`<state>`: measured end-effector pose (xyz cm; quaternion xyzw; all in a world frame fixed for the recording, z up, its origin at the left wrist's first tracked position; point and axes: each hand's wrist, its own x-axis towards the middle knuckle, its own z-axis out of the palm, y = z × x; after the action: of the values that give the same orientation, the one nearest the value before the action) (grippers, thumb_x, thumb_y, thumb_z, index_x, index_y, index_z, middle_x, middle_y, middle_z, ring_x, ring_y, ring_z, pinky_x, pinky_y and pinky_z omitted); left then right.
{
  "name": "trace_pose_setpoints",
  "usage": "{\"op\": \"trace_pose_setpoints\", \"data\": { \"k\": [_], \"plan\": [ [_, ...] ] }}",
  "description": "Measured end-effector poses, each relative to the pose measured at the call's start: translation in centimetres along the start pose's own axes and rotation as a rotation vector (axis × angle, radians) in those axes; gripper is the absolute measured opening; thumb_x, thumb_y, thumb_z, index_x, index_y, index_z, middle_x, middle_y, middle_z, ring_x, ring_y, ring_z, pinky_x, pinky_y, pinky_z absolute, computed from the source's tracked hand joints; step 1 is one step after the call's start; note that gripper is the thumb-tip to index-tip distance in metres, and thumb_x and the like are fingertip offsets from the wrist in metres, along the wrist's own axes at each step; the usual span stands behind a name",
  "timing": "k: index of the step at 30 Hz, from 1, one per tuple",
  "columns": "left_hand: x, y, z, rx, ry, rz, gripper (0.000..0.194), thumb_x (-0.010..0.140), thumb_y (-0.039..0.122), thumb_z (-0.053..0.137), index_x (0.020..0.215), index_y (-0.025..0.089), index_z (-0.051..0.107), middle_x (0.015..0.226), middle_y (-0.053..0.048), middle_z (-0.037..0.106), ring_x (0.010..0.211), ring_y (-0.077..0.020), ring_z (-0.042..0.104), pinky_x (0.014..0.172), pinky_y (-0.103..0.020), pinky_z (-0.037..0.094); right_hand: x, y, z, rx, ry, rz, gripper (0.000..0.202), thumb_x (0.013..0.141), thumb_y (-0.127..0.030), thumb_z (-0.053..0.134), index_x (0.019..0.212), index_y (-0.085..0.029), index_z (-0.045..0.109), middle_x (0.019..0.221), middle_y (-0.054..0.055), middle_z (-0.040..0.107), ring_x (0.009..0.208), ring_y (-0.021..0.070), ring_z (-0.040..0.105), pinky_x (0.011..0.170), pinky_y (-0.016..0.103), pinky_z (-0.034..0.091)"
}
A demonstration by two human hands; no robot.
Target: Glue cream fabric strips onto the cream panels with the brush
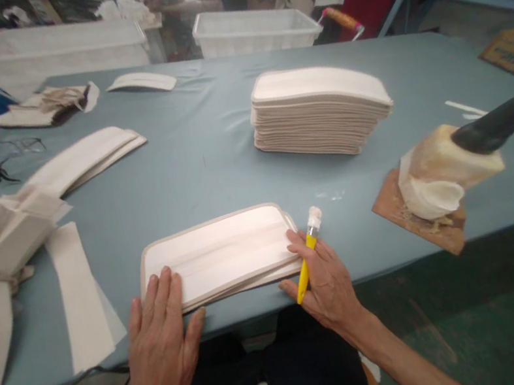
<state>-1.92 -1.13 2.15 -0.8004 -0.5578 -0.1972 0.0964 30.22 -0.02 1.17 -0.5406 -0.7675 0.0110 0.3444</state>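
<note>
Head view: farthest left of the hands, a tied bundle of pale strips lies on the blue-covered counter, a loose strip between it and the left hand. Beyond these, ahead and to the left, are eyeglasses and a few curved panels, apart from the main pile.

The left hand lies flat, fingers spread along the left end of a pale rounded panel, pressing rather than gripping. This panel sits between the hands at the near edge of the counter, with at least one more slightly askew beneath it. The right hand grasps a yellow-handled brush, bristles pointing away, while its fingertips touch the panel's right end.

Ahead of the right hand stands a tall, even stack of similar panels; whether these are finished or waiting cannot be told. Right of that hand, a crusted glue pot rests on a brown board. Work seems midway: the panels in hand look aligned only roughly, and the bundled strips appear unused.
</note>
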Motion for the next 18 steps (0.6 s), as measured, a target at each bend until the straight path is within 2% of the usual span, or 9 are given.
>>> {"op": "trace_pose_setpoints", "data": {
  "k": [5,8,11,13,16,18],
  "plan": [
    [0.0,-0.2,-0.5,0.010,0.011,-0.079,0.068,0.108,0.037,0.042,0.171,0.022,0.020,0.174,-0.017,0.034,0.164,-0.0353,0.028,0.134,-0.059,0.022,-0.2,0.0,0.2,0.009,0.035,-0.009,0.046,0.103,-0.040,0.065,0.141,-0.020,0.050,0.153,0.020,0.061,0.142,0.0379,0.058,0.111,0.058,0.053],
    [0.6,-0.8,-1.0,-0.016,0.051,-0.163,0.065,0.108,0.039,0.044,0.169,0.022,0.027,0.170,-0.019,0.040,0.158,-0.0378,0.039,0.128,-0.060,0.034,-0.2,0.0,0.4,0.015,0.080,0.011,0.044,0.105,-0.044,0.064,0.140,-0.020,0.051,0.151,0.021,0.062,0.140,0.0379,0.060,0.107,0.057,0.055],
    [1.2,-1.9,-1.7,0.000,0.071,-0.366,0.057,0.107,0.050,0.044,0.154,0.018,0.049,0.149,-0.022,0.062,0.136,-0.0399,0.060,0.113,-0.059,0.049,-0.2,0.1,0.4,0.000,0.140,0.086,0.040,0.107,-0.048,0.061,0.135,-0.021,0.053,0.151,0.021,0.063,0.137,0.0382,0.063,0.102,0.057,0.058],
    [1.4,-2.5,-2.4,-0.004,0.052,-0.477,0.056,0.106,0.058,0.044,0.142,0.018,0.058,0.130,-0.019,0.071,0.115,-0.0363,0.069,0.100,-0.054,0.055,-0.2,0.3,0.4,-0.019,0.164,0.131,0.039,0.107,-0.050,0.059,0.132,-0.021,0.054,0.150,0.021,0.064,0.135,0.0396,0.064,0.100,0.058,0.058],
    [1.2,-2.3,-3.6,-0.058,0.044,-0.499,0.056,0.104,0.064,0.046,0.136,0.020,0.060,0.121,-0.013,0.073,0.096,-0.0292,0.071,0.087,-0.045,0.058,-0.2,0.5,0.3,-0.017,0.159,0.123,0.038,0.106,-0.049,0.062,0.129,-0.021,0.054,0.149,0.021,0.064,0.135,0.0395,0.064,0.100,0.057,0.058],
    [0.9,-1.4,-4.2,-0.079,0.059,-0.448,0.052,0.104,0.063,0.049,0.132,0.021,0.061,0.120,-0.012,0.072,0.098,-0.0276,0.070,0.088,-0.042,0.058,-0.1,0.4,0.0,-0.005,0.141,0.085,0.037,0.105,-0.047,0.065,0.129,-0.021,0.054,0.150,0.020,0.064,0.137,0.0382,0.063,0.101,0.056,0.058]
  ]
}}
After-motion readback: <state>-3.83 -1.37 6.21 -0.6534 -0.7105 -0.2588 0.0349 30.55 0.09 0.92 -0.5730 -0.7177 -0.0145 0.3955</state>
